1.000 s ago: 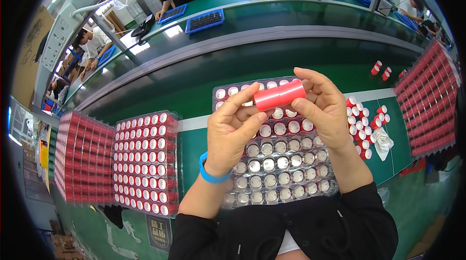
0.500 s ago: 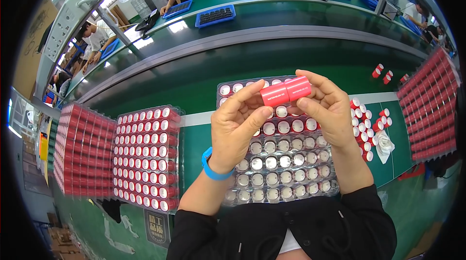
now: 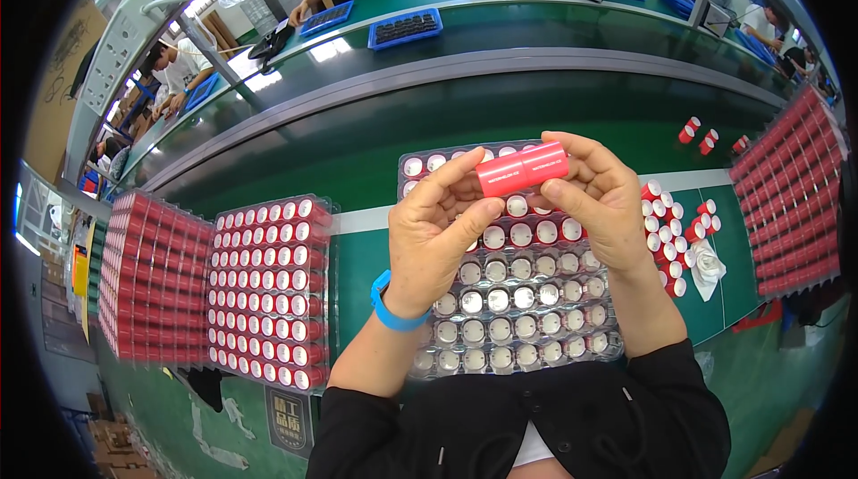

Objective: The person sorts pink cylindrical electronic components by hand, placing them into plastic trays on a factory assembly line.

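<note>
Above a clear plastic tray (image 3: 617, 347), my two hands hold a pair of short red cylinders end to end, slightly tilted up to the right. My left hand (image 3: 427, 242), with a blue band at the wrist, pinches the left cylinder (image 3: 502, 176) between thumb and fingers. The right cylinder (image 3: 545, 163) is in the thumb and fingers of my right hand (image 3: 601, 202). Their sides line up, with a thin seam between them. Pale printing faces me. Under my hands, the tray holds rows of round white-ended pieces, partly hidden by my hands and forearms.
Left stand stacked trays of red cylinders (image 3: 161, 282) and another filled tray (image 3: 264, 291). Loose red cylinders (image 3: 666, 238) and a crumpled white cloth (image 3: 708, 269) lie right, before another tray stack (image 3: 791, 202). Beyond a grey rail (image 3: 402, 86), people work near blue trays (image 3: 405, 29).
The right cylinder has come into line with the left, and the step between them is gone. Far red cylinders have shifted left; a blue tray beyond the rail has moved right.
</note>
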A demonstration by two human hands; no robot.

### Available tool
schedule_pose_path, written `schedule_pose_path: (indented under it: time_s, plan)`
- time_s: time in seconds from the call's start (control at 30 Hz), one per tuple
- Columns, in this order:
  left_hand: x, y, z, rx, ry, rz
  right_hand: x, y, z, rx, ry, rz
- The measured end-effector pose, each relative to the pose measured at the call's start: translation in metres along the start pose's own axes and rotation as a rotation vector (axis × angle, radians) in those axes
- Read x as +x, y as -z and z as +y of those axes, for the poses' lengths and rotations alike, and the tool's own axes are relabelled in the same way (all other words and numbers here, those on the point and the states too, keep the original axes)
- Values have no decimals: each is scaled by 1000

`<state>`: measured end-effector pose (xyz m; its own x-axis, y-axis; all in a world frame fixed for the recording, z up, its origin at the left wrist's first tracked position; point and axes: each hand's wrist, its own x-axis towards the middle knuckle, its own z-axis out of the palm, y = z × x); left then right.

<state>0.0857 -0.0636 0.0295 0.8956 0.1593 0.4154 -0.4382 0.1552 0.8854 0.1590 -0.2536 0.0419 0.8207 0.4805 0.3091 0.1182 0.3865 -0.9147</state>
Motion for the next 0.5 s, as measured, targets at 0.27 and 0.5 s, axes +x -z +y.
schedule_pose_path:
  time_s: [0.27,0.5]
  plan:
    - [4,3,-7,26,44,-1,5,4,11,-46,-6,20]
    - [5,3,-7,57,81,25,7,7,15,-63,-7,15]
